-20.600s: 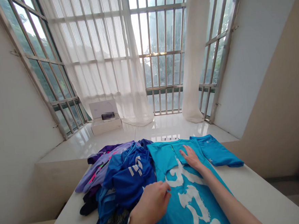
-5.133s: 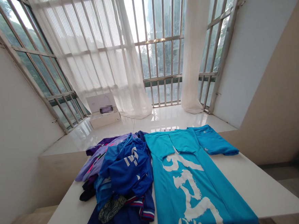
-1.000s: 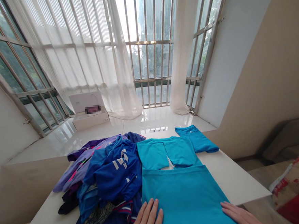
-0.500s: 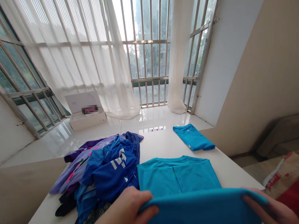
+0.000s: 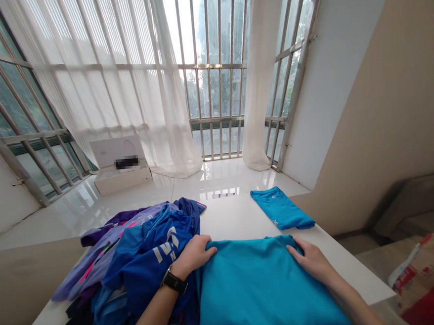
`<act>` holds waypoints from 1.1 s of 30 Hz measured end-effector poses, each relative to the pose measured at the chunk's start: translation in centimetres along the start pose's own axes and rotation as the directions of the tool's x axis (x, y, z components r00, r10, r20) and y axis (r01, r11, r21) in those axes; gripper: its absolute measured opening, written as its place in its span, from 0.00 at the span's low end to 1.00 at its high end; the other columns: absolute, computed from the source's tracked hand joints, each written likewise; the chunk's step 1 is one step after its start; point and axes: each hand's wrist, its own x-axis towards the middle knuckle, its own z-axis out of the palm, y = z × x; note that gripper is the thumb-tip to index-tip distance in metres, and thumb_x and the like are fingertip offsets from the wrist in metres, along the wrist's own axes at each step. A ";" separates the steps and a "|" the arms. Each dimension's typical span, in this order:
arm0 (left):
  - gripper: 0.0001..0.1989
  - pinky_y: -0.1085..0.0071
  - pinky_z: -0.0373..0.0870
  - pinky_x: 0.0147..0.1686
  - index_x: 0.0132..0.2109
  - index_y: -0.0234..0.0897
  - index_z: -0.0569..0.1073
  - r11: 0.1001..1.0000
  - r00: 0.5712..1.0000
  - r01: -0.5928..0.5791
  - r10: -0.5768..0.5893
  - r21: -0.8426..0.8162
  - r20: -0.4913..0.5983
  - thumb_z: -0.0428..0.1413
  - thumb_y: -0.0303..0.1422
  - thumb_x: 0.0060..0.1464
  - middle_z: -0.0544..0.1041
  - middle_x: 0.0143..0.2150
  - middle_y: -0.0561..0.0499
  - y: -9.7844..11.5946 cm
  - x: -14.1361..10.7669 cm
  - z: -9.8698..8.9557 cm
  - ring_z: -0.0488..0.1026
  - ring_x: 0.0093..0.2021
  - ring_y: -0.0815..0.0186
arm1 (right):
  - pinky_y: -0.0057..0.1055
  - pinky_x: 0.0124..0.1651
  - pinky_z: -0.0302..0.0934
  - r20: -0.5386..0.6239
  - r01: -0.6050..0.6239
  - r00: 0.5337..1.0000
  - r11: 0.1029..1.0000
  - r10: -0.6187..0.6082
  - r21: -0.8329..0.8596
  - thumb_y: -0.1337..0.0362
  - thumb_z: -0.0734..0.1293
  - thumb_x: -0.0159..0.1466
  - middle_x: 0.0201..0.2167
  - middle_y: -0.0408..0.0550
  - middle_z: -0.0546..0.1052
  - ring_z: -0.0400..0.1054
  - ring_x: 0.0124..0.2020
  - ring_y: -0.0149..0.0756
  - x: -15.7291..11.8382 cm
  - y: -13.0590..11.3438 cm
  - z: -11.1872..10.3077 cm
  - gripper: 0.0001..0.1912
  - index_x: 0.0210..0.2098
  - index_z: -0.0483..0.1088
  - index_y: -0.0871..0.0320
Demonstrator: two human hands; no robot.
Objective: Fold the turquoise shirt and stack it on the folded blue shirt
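A turquoise shirt [image 5: 263, 288] lies folded over on itself at the front of the white table. My left hand [image 5: 196, 255] pinches the far left corner of its folded edge between thumb and fingers; a dark watch is on that wrist. At the far right corner, my right hand [image 5: 311, 257] grips the same edge, thumb on top. Beyond it rests a small folded turquoise garment [image 5: 282, 208] with white marks. Left of the shirt, close against my left forearm, is a loose heap with a blue shirt [image 5: 149, 256] and a lilac garment [image 5: 86, 268].
An open white box [image 5: 123, 180] stands on the glossy window ledge [image 5: 181, 187] at the back left. Sheer curtains [image 5: 122, 90] hang before barred windows. Past the right edge of the table [image 5: 353, 272] sits a paper bag [image 5: 421, 272], with a grey sofa behind.
Both hands have moved forward, away from me, carrying the near edge of the turquoise shirt over to its collar end. The collar and back slit are now covered.
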 end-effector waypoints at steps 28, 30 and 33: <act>0.17 0.44 0.63 0.56 0.58 0.48 0.68 0.881 0.901 -0.434 0.422 0.188 0.101 0.50 0.43 0.65 0.69 0.60 0.47 6.2 -4.4 2.1 0.63 0.59 0.47 | 0.57 0.63 0.58 0.000 -0.065 0.997 0.830 0.079 -0.554 0.37 0.56 0.63 0.56 0.47 0.76 0.66 0.60 0.55 -10.7 -3.2 1.3 0.32 0.54 0.75 0.46; 0.21 0.44 0.64 0.53 0.58 0.48 0.67 0.890 0.908 -0.418 0.400 0.181 0.129 0.52 0.48 0.61 0.70 0.58 0.45 7.0 -5.5 2.2 0.65 0.56 0.46 | 0.59 0.66 0.53 -0.009 -0.078 0.996 0.802 0.091 -0.592 0.38 0.57 0.63 0.57 0.47 0.76 0.63 0.62 0.57 -10.1 -3.4 1.0 0.32 0.54 0.75 0.47; 0.28 0.42 0.64 0.53 0.56 0.43 0.70 0.893 0.918 -0.388 0.351 0.227 0.186 0.56 0.54 0.55 0.72 0.52 0.41 8.5 -7.2 3.2 0.68 0.52 0.44 | 0.59 0.68 0.48 0.048 -0.074 0.991 0.792 0.129 -0.606 0.38 0.56 0.63 0.59 0.47 0.74 0.58 0.66 0.57 -9.3 -3.6 0.7 0.33 0.55 0.75 0.51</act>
